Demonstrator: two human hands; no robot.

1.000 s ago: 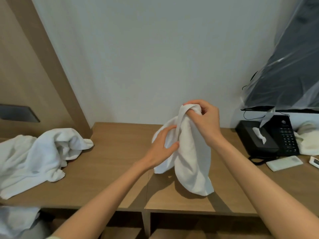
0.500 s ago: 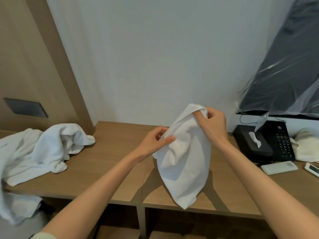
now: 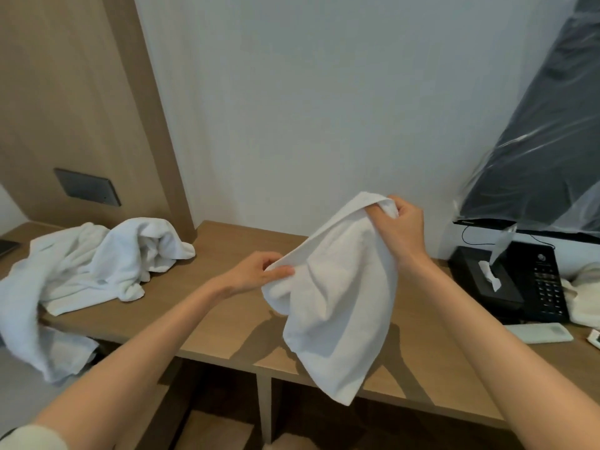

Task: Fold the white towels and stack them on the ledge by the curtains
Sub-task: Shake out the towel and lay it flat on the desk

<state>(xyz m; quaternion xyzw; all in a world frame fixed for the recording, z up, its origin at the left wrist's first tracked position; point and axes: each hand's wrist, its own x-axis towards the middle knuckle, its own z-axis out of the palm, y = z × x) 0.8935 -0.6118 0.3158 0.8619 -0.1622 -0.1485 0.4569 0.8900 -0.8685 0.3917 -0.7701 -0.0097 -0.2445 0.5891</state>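
A small white towel hangs in the air above the wooden desk. My right hand grips its upper corner, held highest. My left hand pinches the towel's top edge lower and to the left, so that edge runs taut between my hands. The rest of the towel droops in loose folds past the desk's front edge. A larger crumpled white towel lies on the desk's left end and spills over its edge.
A black tissue box and a black telephone stand at the right, with a pale remote in front. A plastic-wrapped dark screen leans above them. A wooden wall panel with a grey switch plate rises at the left.
My left hand has slid down and left along the towel's edge, away from my right hand. The bunched towel has spread open and now hangs lower. The view has tilted upward.
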